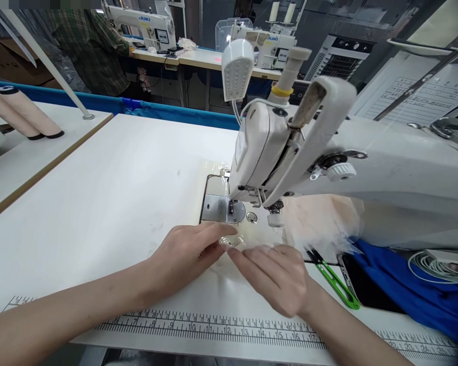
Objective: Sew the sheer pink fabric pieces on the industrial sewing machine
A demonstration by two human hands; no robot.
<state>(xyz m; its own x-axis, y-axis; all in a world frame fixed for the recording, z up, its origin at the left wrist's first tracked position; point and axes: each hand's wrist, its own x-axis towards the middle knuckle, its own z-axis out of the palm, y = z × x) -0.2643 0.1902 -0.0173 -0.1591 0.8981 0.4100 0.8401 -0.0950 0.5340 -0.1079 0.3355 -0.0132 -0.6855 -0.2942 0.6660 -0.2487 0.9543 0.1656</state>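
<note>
My left hand [193,251] is closed in front of the needle plate [216,207], thumb and fingers pinched at a small, clear, shiny piece [232,240]. Close against it on the right, my right hand [273,274] is closed too, its fingertips at the lower edge of the same clear piece. Beyond both hands stands the white sewing machine [257,147], its presser foot [232,207] over the plate. The exact outline of the clear piece is hard to make out.
Green-handled snips [339,287], a dark phone [366,284] and blue cloth [420,290] lie right. Sheer pale fabric [324,218] sits under the machine arm. A ruler strip [213,328] lines the front edge. Behind, a person in a checked shirt [86,46] stands near another machine [145,25].
</note>
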